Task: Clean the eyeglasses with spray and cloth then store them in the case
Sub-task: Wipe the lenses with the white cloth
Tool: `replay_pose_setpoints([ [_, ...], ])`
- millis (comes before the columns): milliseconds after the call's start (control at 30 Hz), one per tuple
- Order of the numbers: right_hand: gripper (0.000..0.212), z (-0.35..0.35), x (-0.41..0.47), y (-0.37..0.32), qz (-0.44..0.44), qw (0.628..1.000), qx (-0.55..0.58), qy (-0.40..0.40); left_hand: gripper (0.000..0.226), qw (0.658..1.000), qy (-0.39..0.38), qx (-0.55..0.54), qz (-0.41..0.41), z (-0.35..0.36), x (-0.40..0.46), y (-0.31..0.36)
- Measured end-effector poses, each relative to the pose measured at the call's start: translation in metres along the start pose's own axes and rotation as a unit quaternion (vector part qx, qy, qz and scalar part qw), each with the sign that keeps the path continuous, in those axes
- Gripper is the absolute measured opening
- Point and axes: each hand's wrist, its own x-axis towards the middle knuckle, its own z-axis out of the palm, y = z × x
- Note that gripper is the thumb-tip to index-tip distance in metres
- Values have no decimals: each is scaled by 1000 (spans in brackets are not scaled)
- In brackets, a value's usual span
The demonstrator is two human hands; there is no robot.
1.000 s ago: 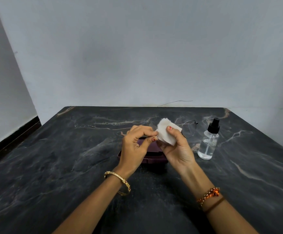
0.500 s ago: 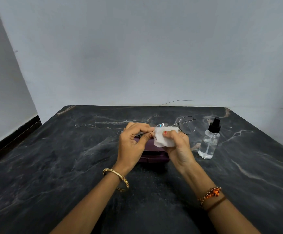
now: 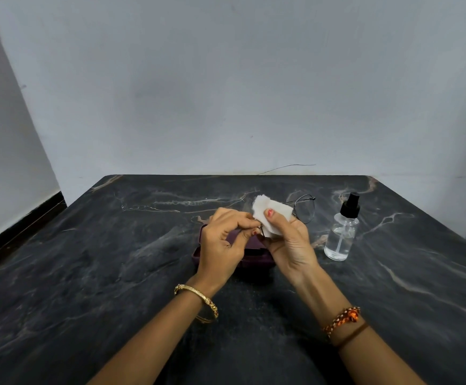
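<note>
With the left hand (image 3: 222, 241) pinching the eyeglasses (image 3: 304, 208) frame and the right hand (image 3: 287, 237) clamping the white cloth (image 3: 272, 215) over one lens, rub gently, supporting the thin frame

No legible text, label, brand, number or sign found anywhere in the head view. Checked the clear spray bottle (image 3: 340, 234) at right of centre: no label or print seen on body or black cap. Checked the dark case (image 3: 256, 255) at centre, mostly hidden: no marking readable on the exposed part. Checked the white cloth (image 3: 274, 215) at centre: plain. Wall across upper frame and marbled table (image 3: 87, 273) in lower frame: unmarked.
</note>
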Motion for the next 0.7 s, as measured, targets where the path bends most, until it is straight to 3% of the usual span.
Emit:
replay_pose_setpoints([
  [233, 23, -3, -1, -2, -7, 996, -71, -63, 15, 999, 41, 14, -1, -6, 6, -3],
  [433, 15, -4, 1, -5, -41, 987, -144, -53, 26, 999, 46, -4, -14, -6, 7, 1],
  [633, 5, -1, 2, -3, -17, 999, -30, 18, 33, 999, 38, -17, -27, -2, 5, 3],
  [700, 11, -1, 2, 0, -4, 999, 14, 38, 31, 999, 31, -22, -22, -3, 4, 3],
])
